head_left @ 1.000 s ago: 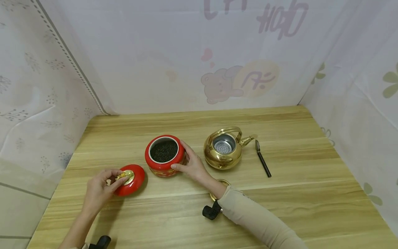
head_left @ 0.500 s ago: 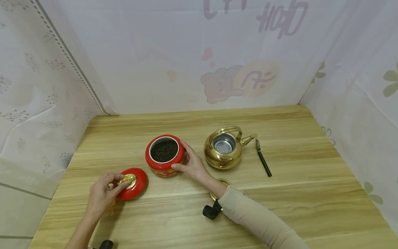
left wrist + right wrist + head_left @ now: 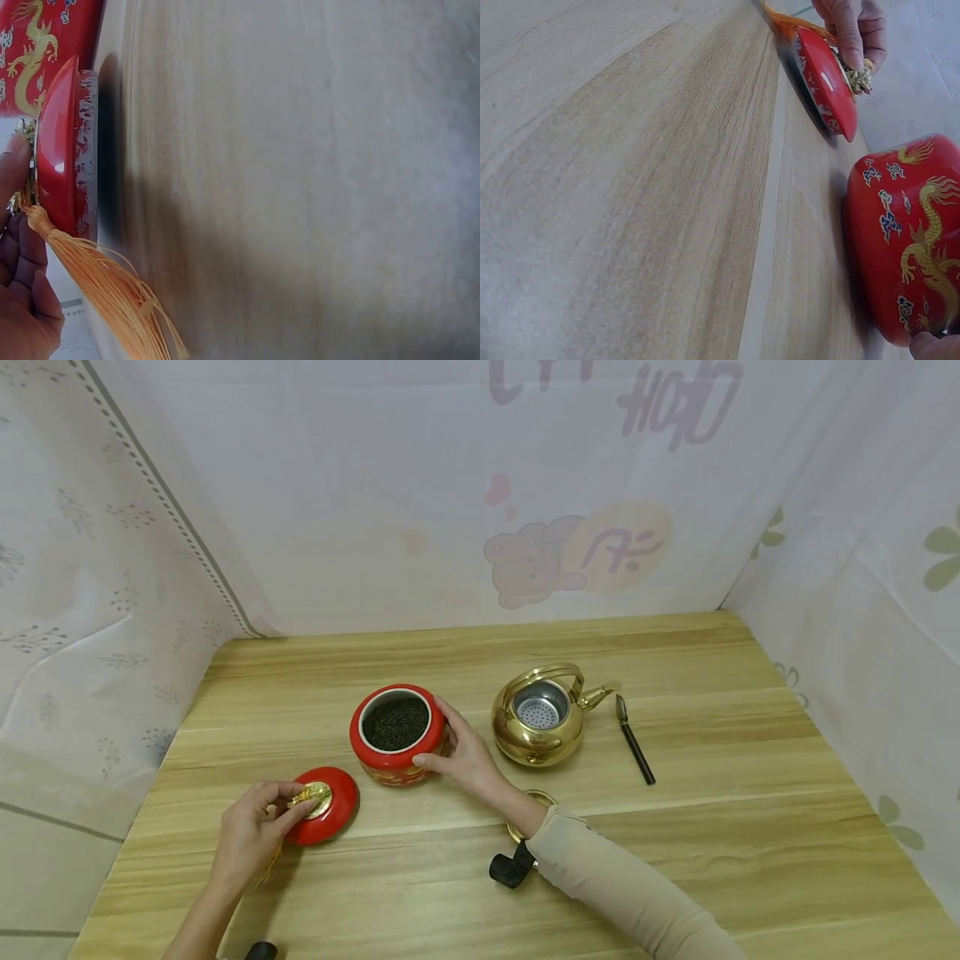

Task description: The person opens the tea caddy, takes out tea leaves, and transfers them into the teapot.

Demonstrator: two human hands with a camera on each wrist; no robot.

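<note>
My left hand (image 3: 251,827) pinches the gold knob of a round red lid (image 3: 343,814) between thumb and fingers. Seen from the left wrist, the lid is level and close over the table, its pale underside rim downward, with an orange tassel (image 3: 112,289) trailing from the knob. Right behind the lid stands a red jar (image 3: 390,768) with gold dragons on its side, uncovered and showing dark tea leaves (image 3: 397,724). The right hand (image 3: 468,760) grips the jar's right side, thumb in front and fingers behind.
To the jar's right stands a gold teapot (image 3: 536,747) with a raised handle and a perforated strainer (image 3: 538,714) inside. A dark-handled small scoop (image 3: 636,752) lies beyond its spout. Under the right wrist, a gold ring-shaped rim (image 3: 546,797) is partly hidden. Curtains enclose the wooden table (image 3: 720,843).
The left hand has carried the lid slightly right and toward the near edge, lower beside the jar. The tassel has come into view below the hand. The right hand and jar have stayed still.
</note>
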